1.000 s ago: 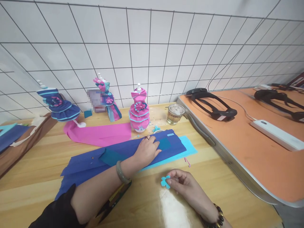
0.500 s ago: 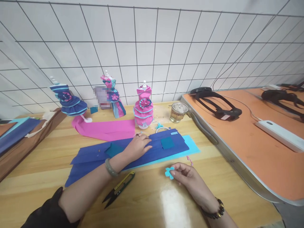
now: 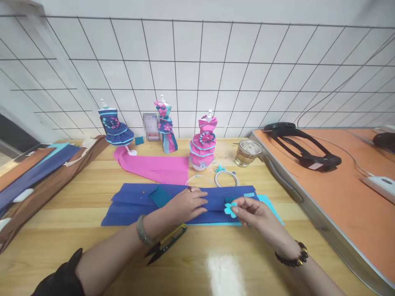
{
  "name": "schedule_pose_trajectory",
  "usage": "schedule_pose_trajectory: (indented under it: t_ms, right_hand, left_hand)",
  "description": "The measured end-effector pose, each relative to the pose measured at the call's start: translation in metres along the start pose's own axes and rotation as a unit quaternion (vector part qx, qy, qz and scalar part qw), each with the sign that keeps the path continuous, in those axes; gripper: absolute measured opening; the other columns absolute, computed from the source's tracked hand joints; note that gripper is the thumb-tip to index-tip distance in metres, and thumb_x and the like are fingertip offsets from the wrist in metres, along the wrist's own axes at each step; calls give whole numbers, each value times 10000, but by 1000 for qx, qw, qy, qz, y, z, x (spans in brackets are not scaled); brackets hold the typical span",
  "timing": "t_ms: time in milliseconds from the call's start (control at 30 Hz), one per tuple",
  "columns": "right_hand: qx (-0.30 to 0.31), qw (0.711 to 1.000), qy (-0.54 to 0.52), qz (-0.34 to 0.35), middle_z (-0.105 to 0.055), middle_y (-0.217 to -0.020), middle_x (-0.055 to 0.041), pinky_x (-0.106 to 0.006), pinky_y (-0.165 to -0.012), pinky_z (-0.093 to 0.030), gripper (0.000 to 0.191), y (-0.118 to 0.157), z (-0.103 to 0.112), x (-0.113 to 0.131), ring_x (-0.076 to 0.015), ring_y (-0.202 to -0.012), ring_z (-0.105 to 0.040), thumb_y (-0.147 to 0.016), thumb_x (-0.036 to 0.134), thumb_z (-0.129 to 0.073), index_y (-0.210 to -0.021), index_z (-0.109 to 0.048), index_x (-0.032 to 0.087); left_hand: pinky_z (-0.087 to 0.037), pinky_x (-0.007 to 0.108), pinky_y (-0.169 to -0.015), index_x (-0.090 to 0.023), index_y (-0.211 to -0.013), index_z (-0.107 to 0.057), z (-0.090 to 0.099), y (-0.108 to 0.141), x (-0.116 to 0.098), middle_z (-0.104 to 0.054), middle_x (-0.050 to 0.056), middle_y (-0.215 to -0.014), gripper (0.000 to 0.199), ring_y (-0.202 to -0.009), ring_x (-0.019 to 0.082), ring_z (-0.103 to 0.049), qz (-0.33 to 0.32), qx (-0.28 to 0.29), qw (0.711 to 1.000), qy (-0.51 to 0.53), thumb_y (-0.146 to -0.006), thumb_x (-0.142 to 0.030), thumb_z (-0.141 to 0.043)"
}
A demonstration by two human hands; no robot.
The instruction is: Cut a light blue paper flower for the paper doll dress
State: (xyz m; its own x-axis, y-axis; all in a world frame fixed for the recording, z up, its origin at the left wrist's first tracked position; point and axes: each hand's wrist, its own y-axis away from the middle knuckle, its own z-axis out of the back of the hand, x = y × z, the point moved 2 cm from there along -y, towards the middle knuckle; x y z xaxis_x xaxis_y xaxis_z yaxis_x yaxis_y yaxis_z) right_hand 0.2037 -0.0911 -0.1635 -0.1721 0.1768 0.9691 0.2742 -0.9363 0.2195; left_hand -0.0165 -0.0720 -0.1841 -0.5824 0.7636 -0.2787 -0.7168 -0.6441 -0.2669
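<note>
My left hand (image 3: 189,204) lies palm down on a long strip of dark blue crepe paper (image 3: 129,205), its fingers stretched out. Between thumb and fingertips, my right hand (image 3: 251,211) pinches a light blue paper flower (image 3: 230,210) above the right part of the strip. A teal paper piece (image 3: 159,196) rests on the blue paper beside my left hand. Light blue paper (image 3: 271,207) shows from under the dark blue strip. Thread snips (image 3: 166,243) with a yellow and dark handle lie below my left wrist.
Behind the strip lies pink crepe paper (image 3: 157,166). Small dress forms in paper dresses, one blue (image 3: 115,127), one multicoloured (image 3: 166,127) and one pink (image 3: 203,144), stand near the wall. A tape roll (image 3: 226,173), a lidded glass (image 3: 247,153) and black headgear (image 3: 304,146) are at right.
My right hand has raised the flower from over the bare table to above the blue paper. The blue strip now lies straighter across the table, and my view has shifted left.
</note>
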Motion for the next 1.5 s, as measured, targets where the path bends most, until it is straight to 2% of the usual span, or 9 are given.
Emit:
schedule_pose_trajectory:
  t_ms: [100,200,400,533,733,867,1100,1367,1500]
  right_hand:
    - [-2,1000,-8,6,-467,-544,40,-202,-441,-310,314,-19,1,2,-60,-453,-367,-651,442,-648,-771,-575,162]
    - [7,1000,-12,6,-458,-532,48,-199,-443,-303,339,-31,-3,-6,-55,-446,-364,-640,457,-650,-775,-570,156]
    - [42,999,3,-13,-484,-563,36,-190,-427,-307,354,-34,-16,-29,-50,-444,-366,-644,472,-636,-769,-570,147]
    - [40,999,14,-7,-482,-568,36,-184,-418,-306,355,-33,-16,-30,-45,-440,-363,-657,474,-624,-768,-568,143]
    - [20,1000,-7,-6,-449,-515,54,-185,-387,-287,374,-32,-15,-26,-46,-406,-352,-646,488,-628,-778,-565,144]
    - [-9,1000,-24,10,-416,-474,74,-182,-348,-233,363,-30,-12,-22,-35,-354,-303,-665,474,-617,-808,-553,147]
    - [58,996,60,8,-455,-547,55,-178,-354,-243,313,-27,-17,-11,-23,-348,-333,-677,428,-605,-769,-563,132]
    - [146,978,150,23,-524,-597,12,-180,-422,-310,247,-28,-46,-4,-60,-458,-399,-723,370,-560,-758,-597,128]
    - [133,959,240,71,-558,-612,-2,-192,-489,-327,200,-32,-57,-9,-85,-529,-438,-763,308,-508,-727,-599,133]
  left_hand:
    - [-380,327,-837,-157,-961,-591,15,0,22,-616,87,-958,284,-929,194,-527,173,-64,983,-28,-847,-326,-394]
    - [-404,341,-747,-135,-842,-615,18,-5,48,-620,104,-847,214,-842,229,-553,293,-59,953,-49,-762,-311,-523]
    - [-416,242,-602,-155,-721,-589,16,-17,62,-630,36,-699,133,-667,150,-580,285,-53,957,6,-769,-189,-469]
    - [-424,222,-672,-168,-900,-552,35,-14,48,-636,24,-839,168,-776,126,-579,253,-91,963,34,-819,-194,-407]
    - [-417,283,-761,-170,-912,-593,54,-1,37,-624,49,-883,203,-850,159,-553,169,-130,977,23,-826,-184,-410]
    - [-427,283,-723,-174,-969,-589,62,8,40,-615,54,-898,242,-825,158,-553,184,-136,973,8,-823,-166,-397]
    - [-434,282,-725,-184,-941,-620,66,23,48,-636,43,-875,249,-813,158,-565,171,-99,980,0,-822,-190,-402]
    - [-446,290,-767,-180,-978,-628,64,40,60,-662,44,-941,273,-831,164,-596,236,-97,966,31,-814,-239,-417]
    - [-458,286,-782,-200,-1004,-626,68,47,63,-656,29,-997,295,-862,170,-605,282,-99,953,55,-805,-280,-423]
